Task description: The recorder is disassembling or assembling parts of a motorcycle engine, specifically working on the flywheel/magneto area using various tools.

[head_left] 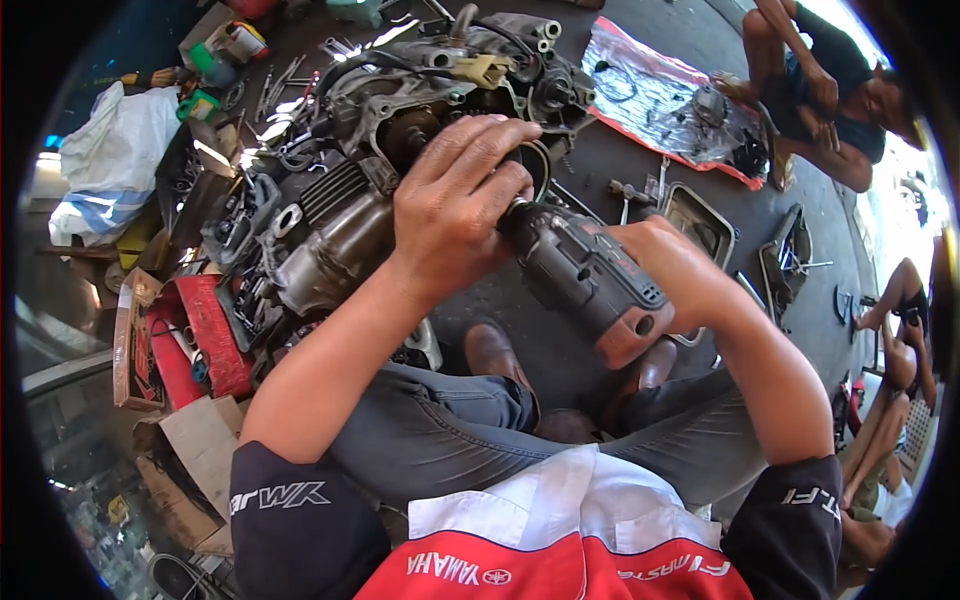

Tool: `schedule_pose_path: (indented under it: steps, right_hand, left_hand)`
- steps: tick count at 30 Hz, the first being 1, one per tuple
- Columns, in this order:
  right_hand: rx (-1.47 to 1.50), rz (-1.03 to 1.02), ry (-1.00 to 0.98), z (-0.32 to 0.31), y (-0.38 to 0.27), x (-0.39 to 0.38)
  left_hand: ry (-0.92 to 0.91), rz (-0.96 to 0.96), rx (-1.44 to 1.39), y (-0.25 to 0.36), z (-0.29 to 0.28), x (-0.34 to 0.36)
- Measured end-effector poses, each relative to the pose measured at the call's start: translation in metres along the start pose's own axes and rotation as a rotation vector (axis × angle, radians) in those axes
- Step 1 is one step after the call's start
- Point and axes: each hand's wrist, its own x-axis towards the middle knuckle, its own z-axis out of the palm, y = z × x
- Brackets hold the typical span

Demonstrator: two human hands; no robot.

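Note:
My right hand (650, 245) grips a black and red cordless impact wrench (590, 270) from its right side. The tool's nose points up and left, close under my left fingers. My left hand (455, 195) is closed over a round metal part (541, 165), of which only a curved rim shows; the rest is hidden behind the fingers. That part lies against the opened engine (400, 105), a greasy grey metal block with exposed cavities and a hose on top. Whether the tool's tip touches the round part cannot be made out.
Many loose metal parts and tools crowd the left, beside a red box (205, 335). A white sack (120, 155) lies farther left. Across the floor are a metal tray (735, 235), a hammer (628, 195) and a plastic sheet (640, 75) bearing parts. Another person crouches at upper right.

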Motion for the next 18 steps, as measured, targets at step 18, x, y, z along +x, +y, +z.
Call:
schedule_pose_path:
  steps: [18]
  right_hand:
    - [-0.009,0.009,0.029,0.006,0.009,-0.003]
  left_hand:
    - [-0.007,-0.003,0.043,0.003,0.002,0.004]
